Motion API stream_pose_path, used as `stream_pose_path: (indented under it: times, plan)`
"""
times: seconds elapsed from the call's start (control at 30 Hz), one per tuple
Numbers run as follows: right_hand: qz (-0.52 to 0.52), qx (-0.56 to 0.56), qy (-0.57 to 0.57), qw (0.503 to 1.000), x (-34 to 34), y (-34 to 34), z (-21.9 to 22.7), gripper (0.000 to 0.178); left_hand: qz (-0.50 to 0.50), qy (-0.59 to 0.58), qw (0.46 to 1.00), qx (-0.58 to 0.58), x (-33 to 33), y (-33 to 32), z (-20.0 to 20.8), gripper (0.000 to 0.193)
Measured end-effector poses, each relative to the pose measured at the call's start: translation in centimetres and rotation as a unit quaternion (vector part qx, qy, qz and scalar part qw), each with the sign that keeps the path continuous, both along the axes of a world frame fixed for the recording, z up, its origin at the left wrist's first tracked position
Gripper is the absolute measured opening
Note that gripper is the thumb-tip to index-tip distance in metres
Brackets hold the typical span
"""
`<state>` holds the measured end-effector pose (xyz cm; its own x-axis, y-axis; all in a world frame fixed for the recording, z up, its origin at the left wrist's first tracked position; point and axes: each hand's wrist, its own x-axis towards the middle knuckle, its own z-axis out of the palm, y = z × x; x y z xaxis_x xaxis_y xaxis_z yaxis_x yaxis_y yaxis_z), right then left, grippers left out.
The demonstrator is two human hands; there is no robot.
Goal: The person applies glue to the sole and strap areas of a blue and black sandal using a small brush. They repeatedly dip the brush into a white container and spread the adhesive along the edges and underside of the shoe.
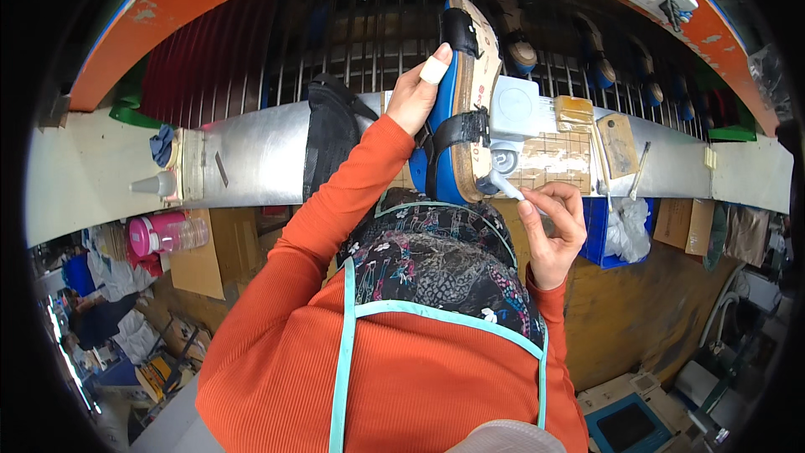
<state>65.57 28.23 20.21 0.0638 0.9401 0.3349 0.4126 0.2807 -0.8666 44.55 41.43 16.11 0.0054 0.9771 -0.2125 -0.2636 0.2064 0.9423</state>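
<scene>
My left hand is closed round a sandal upper stretched on a blue shoe last, held tilted over the bench with its tan underside showing. Black straps wrap over the edges of that underside. A pale wrap covers one of my left digits. In a pinch, my right hand holds a pale grey stick-shaped tool, its tip at the heel end of the last. Just beyond the tip is a small grey round cup. To the left, a black sandal lies on the metal bench.
A white box-like container and a yellowish block stand on the bench. Behind runs a barred rack with several more shoes on lasts. A blue bin hangs below the bench edge, right of my right hand.
</scene>
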Motion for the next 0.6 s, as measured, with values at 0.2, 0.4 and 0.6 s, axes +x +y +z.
stream_pose_path:
  times: [0.2,0.4,0.6]
  plan:
    - [-0.009,-0.009,-0.045,0.999,-0.2,0.3,-1.4,0.02,0.019,0.065,0.998,-0.007,-0.9,0.3,-1.2,0.08]
    - [-0.027,-0.005,-0.081,0.996,-0.8,1.2,-1.7,0.018,0.014,0.115,0.993,0.0,-1.0,0.3,-1.2,0.078]
    - [-0.042,0.034,-0.126,0.991,-1.2,2.3,-1.8,0.02,0.015,0.128,0.992,0.01,-0.9,0.4,-1.4,0.08]
